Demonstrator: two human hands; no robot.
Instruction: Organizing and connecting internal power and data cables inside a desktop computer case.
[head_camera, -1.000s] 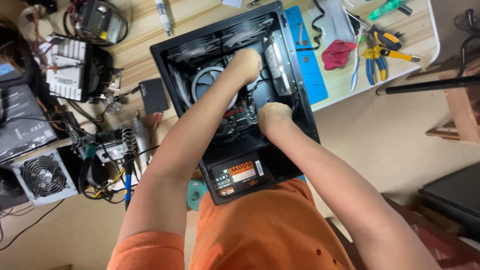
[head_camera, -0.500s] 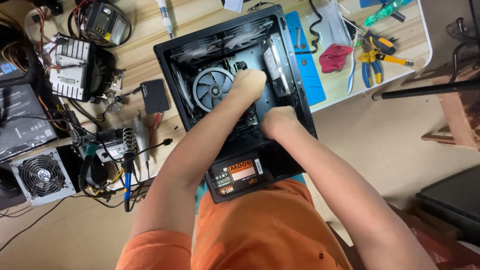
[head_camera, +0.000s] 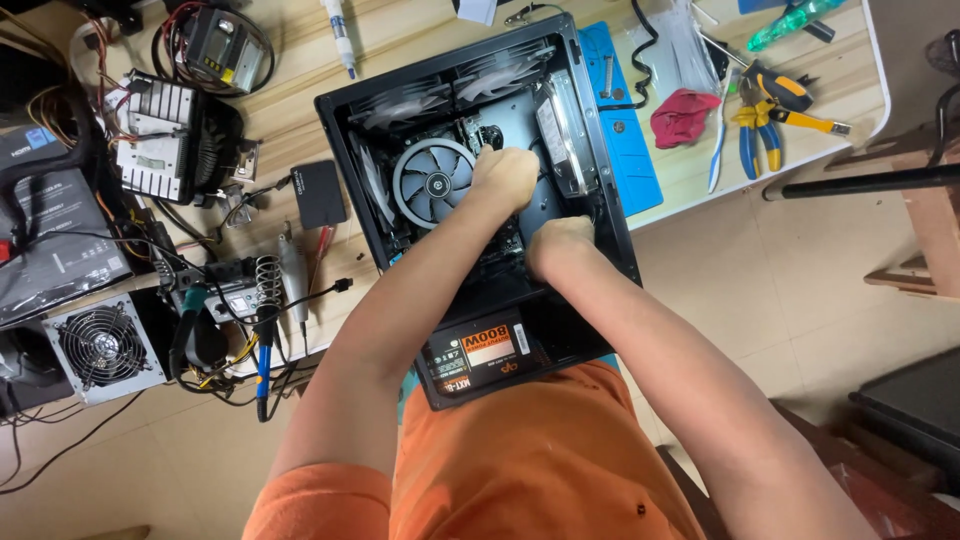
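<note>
Case, black, open side up, lies on the bench at its near edge; inside: round grey fan, power supply with an orange label nearest the person; left hand fisted beside the fan, right hand curled lower right; whether either grip holds anything cannot be told; blue mat just right of case.

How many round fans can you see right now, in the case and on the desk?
2 clear ones: the grey fan inside the black case, beside the left hand, and the boxed fan at the desk's left edge. Others may be hidden.
</note>
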